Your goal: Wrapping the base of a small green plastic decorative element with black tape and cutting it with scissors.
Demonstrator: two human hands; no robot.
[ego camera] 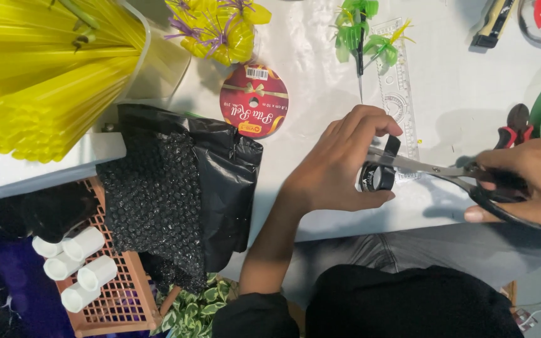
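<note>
While the left hand (pixel 339 166) pinches a small roll of black tape (pixel 376 178) just above the white table (pixel 295 119), a short tail of the tape sticks up past the thumb and forefinger, and the fingers are curled tight round the roll. The right hand (pixel 527 181) is closed through the black handles of a pair of scissors (pixel 446 170), whose silver blades reach across to the roll and meet the tape right at the fingertips. It looks like the cutting step: a length has been pulled free and the blades are lined up on it. I can't tell whether the blades have bitten yet. To my eye, closing the cut cleanly would call for the tail held taut and the fingertips kept clear of the edge.

Around them lie a clear ruler (pixel 399 94) beside green plastic flowers (pixel 361 31), a red ribbon spool (pixel 253 101), a bundle of yellow straws (pixel 45 69), a black bubble-wrap bag (pixel 176 194) draped over the table's edge, and white tubes (pixel 76 266) in an orange basket (pixel 120 300) below. Red-handled pliers (pixel 516 125) rest near the right wrist.
</note>
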